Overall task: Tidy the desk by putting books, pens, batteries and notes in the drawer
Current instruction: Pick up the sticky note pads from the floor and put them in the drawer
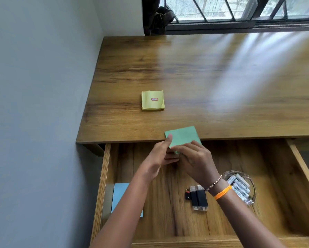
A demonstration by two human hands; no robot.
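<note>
Green notes [183, 137] sit pinched between both hands at the front edge of the surface [221, 77], over the open drawer [168, 221]. Left hand [160, 154] grips the pad's near-left corner with its thumb on top; right hand [194, 158] clasps its near edge, fingers curled, both forearms stretched forward. Below the right wrist, already in the drawer, lie batteries in a glass dish [240, 187] and black USB sticks [198, 197]; a blue pad [121, 197] lies under the left forearm. Beyond the hands, one yellow pad [152, 100] remains, so the tidying looks nearly finished.
</note>
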